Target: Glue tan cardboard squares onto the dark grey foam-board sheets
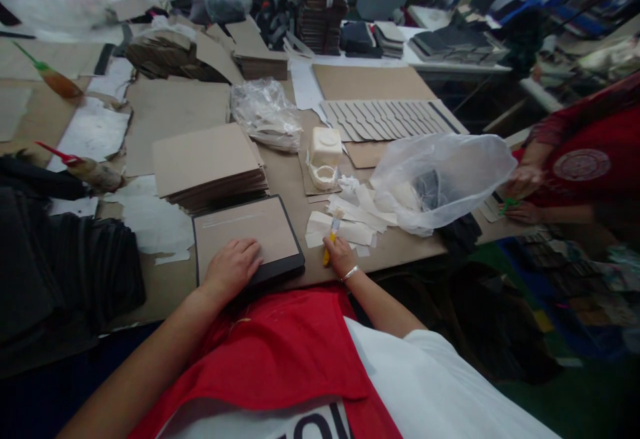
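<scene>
My left hand (234, 264) lies flat on a beige board (250, 225) that rests on a black-edged panel (285, 262) near the table's front edge. Whitish streaks show on the board's upper part. My right hand (340, 255) is closed around the yellow handle of a brush (331, 235), its bristles pointing away from me. Beneath and beyond the brush lie loose cream strips (350, 229). Behind them stands a cream plastic container (326, 149) with a round opening at its front.
A stack of beige boards (210, 159) rises behind the panel. Dark folded pieces (65, 259) and a red-tipped bottle (93, 171) are at left. A clear plastic bag (445, 175) lies at right, near another person's hands (525, 192).
</scene>
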Action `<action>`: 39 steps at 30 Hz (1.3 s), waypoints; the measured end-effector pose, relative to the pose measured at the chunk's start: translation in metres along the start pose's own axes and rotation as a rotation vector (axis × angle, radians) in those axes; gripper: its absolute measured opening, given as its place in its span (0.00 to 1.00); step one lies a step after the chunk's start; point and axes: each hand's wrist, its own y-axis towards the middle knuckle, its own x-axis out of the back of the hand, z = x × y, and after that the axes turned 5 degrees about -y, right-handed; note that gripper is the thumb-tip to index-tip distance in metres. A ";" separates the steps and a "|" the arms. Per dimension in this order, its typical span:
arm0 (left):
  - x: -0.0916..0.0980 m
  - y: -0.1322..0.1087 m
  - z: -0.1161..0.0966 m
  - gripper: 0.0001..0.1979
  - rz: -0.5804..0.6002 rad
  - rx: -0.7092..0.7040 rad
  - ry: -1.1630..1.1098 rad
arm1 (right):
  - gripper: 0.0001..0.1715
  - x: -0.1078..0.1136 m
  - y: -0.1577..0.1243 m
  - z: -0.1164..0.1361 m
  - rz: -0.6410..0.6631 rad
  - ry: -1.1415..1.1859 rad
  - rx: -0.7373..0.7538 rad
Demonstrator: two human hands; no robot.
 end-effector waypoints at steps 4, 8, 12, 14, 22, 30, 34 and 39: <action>0.002 0.000 -0.002 0.16 0.008 0.010 0.019 | 0.14 -0.001 0.002 -0.001 0.009 0.025 0.043; 0.002 0.000 -0.001 0.17 0.016 0.019 0.015 | 0.14 -0.002 0.005 0.011 0.002 0.109 0.073; 0.003 0.000 -0.003 0.16 0.012 0.041 -0.032 | 0.12 -0.004 0.000 0.023 0.007 0.179 0.047; 0.004 -0.001 -0.004 0.16 0.018 0.046 -0.052 | 0.12 -0.004 -0.003 0.025 0.006 0.194 0.019; 0.019 0.001 -0.006 0.23 0.025 0.102 -0.281 | 0.13 0.045 0.012 0.016 -0.208 0.591 -0.305; 0.024 0.074 -0.054 0.23 0.050 0.075 -1.202 | 0.14 0.150 0.043 0.050 -0.268 1.147 -0.232; 0.023 0.078 -0.050 0.17 0.198 0.191 -1.501 | 0.18 0.168 0.061 0.063 -0.272 1.053 -0.121; 0.034 0.049 -0.022 0.13 0.199 0.297 -1.417 | 0.19 0.167 0.089 0.076 -0.228 0.715 0.029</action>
